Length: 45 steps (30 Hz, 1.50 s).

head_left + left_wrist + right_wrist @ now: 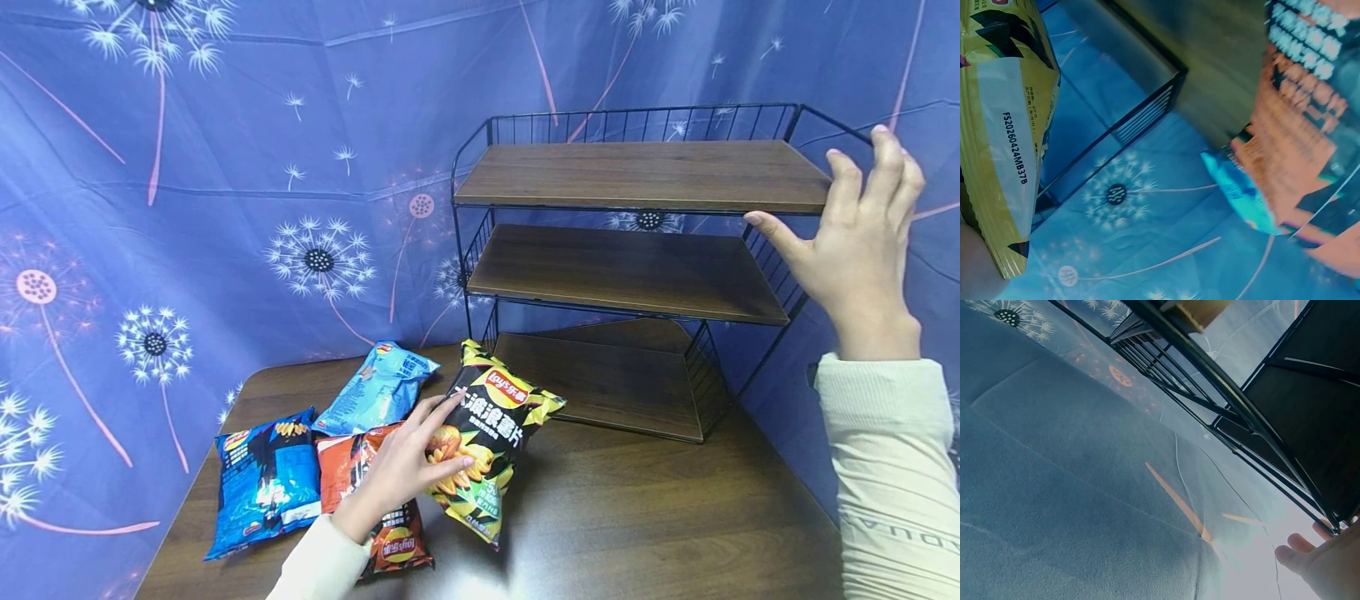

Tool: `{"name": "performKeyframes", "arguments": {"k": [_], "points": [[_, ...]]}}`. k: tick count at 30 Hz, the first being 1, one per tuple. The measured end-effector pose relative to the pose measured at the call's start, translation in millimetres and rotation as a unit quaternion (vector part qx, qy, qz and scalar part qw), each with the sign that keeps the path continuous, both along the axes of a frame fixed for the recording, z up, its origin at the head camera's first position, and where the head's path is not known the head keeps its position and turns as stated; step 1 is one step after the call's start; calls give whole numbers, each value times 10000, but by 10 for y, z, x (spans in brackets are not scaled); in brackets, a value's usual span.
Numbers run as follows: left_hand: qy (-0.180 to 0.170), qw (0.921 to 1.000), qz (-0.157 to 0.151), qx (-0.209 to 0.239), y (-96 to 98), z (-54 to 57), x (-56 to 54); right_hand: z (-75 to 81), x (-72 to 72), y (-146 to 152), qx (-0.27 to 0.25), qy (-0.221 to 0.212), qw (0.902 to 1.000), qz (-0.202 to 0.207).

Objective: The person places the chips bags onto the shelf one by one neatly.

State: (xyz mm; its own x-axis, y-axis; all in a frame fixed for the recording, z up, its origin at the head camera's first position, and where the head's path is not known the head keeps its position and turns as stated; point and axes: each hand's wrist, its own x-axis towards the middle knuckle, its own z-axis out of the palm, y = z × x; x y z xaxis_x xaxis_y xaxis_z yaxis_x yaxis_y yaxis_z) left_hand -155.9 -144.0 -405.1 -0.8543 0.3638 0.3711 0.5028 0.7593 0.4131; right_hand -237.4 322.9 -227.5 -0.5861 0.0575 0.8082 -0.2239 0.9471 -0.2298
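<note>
Nearest on the desk (622, 517) lies an orange chip bag (399, 537), flat, with the writing on its low end upside down. The left hand (408, 454) reaches over part of it and grips the left side of a yellow and black chip bag (487, 429), with the thumb resting across the bag's front. Some of that hand's fingers are hidden, so I cannot tell how they all bend. The yellow and black chip bag tips up at a slant in front of the low left corner of the rack, and I cannot tell if its bottom end touches the desk. A dark blue chip bag (266, 479) lies by the desk's left edge, touching the orange one. Farther back, a light blue chip bag (378, 387) lies at the desk's back edge. The rack (622, 262) stands by the desk's back right corner, with three brown boards and thin black bars. The right hand (858, 229) is up at the right end of its top board (637, 175), fingers spread wide and a little bent, touching the side bar. Behind it all hangs a blue cloth (225, 125) with big puffy dandelions.
</note>
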Motion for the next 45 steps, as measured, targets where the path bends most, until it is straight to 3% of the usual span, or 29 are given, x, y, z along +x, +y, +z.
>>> {"name": "performKeyframes", "arguments": {"k": [8, 17, 23, 35, 45], "points": [[283, 9992, -196, 185, 28, 220, 19, 11, 0, 4, 34, 25, 10000, 44], [292, 9979, -380, 446, 48, 506, 25, 26, 12, 10, 44, 110, 9998, 178], [495, 9959, -469, 600, 59, 705, -11, 30, 20, 16, 80, 49, 9999, 127], [618, 9885, -878, 1069, 88, 1095, -91, 33, 27, 28, 227, -122, 9996, 64], [1148, 9756, -1200, 1435, 190, 1474, -185, 41, 44, 27, 161, -272, 9995, 20]]}}
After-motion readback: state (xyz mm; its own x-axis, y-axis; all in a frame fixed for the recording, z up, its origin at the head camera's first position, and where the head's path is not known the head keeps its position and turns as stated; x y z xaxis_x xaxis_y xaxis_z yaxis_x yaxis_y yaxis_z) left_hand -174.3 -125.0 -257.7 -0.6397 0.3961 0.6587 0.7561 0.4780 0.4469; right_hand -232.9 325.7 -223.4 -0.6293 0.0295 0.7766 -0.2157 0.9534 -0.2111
